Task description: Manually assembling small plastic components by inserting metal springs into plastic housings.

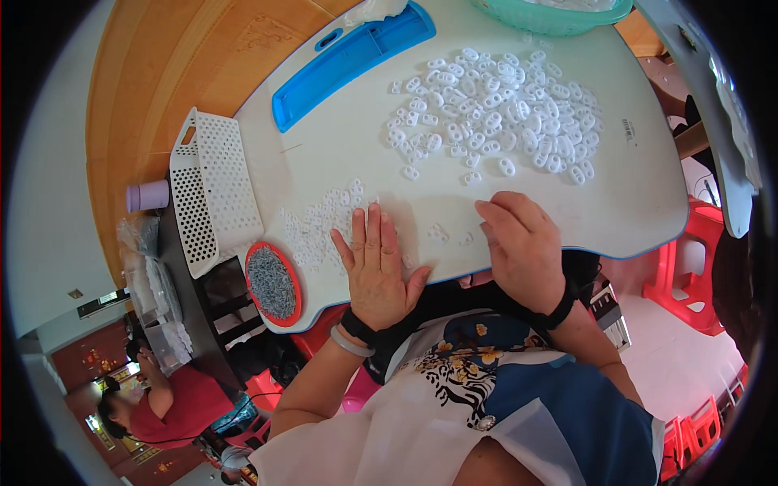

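My left hand (375,271) lies flat on the pale table with its fingers stretched out. Its fingertips touch the edge of a spread of tiny white plastic pieces (312,231). To the right, my right hand (525,247) is held just over the table with its fingers curled together. Whatever it may hold is hidden. Between the two hands lie a few small white pieces (438,234). Farther off, a big heap of larger white oval plastic parts with holes (494,105) covers the table. An oval red-rimmed tray (297,286) full of small grey screw-like pieces is left of my left hand.
A blue divided tray (352,61) lies at the far left, and a green basket (531,22) stands at the far edge. Beside the table are a white perforated basket (223,174) and a lilac cup (148,196). Red stools (689,279) stand right; a person in red (174,405) is lower left.
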The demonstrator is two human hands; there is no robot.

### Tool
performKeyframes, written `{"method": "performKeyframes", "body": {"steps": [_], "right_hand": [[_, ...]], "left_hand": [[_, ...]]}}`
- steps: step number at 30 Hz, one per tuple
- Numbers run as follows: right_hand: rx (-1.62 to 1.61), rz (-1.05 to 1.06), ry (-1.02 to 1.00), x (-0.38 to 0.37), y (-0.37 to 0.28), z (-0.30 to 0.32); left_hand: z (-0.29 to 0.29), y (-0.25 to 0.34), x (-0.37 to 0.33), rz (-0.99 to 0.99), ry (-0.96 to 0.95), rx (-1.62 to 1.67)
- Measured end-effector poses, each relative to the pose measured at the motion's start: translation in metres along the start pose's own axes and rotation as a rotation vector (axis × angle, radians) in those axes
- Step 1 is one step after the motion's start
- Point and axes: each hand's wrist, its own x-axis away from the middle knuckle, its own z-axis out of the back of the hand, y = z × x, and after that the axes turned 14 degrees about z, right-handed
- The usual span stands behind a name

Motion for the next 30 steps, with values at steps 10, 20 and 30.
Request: {"method": "performKeyframes", "body": {"steps": [10,20,30], "right_hand": [[-0.163,-0.142,0.1,-0.004,-0.004,0.002],[-0.072,0.006,-0.183,-0.014,-0.008,0.002],[0.069,0.108,-0.322,-0.033,-0.043,-0.059]], "left_hand": [[0.001,-0.002,0.0,0.036,0.002,0.074],[-0.006,-0.007,0.005,0.044,0.045,0.139],[-0.015,-0.039,0.015,0.092,0.357,0.548]]}}
